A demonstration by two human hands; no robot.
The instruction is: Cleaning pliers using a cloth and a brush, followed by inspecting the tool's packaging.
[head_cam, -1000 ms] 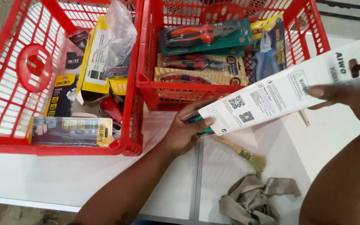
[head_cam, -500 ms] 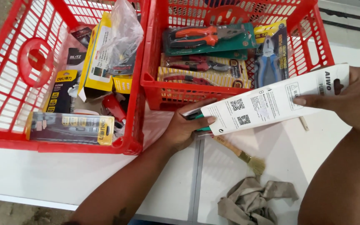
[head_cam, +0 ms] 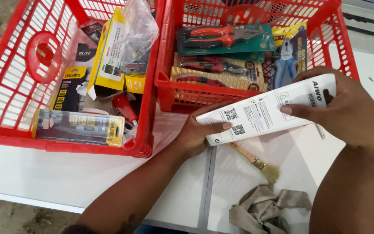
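Both hands hold a long white card package (head_cam: 265,112) with printed codes on its back, level above the white table (head_cam: 66,173). My left hand (head_cam: 198,132) grips its lower left end. My right hand (head_cam: 340,110) grips its upper right end. The package hovers just in front of the right red basket (head_cam: 169,93), which holds several carded pliers (head_cam: 221,37). Beneath the package lies a small paintbrush (head_cam: 258,162) with a wooden handle.
A second red basket (head_cam: 9,86) at the left holds boxed and carded tools and a plastic bag. A crumpled grey rag (head_cam: 265,210) lies at the near table edge. Bare ground shows at the far left.
The package has come down and toward me and now lies flatter; my right hand has moved in with it. My left hand stays on the lower end.
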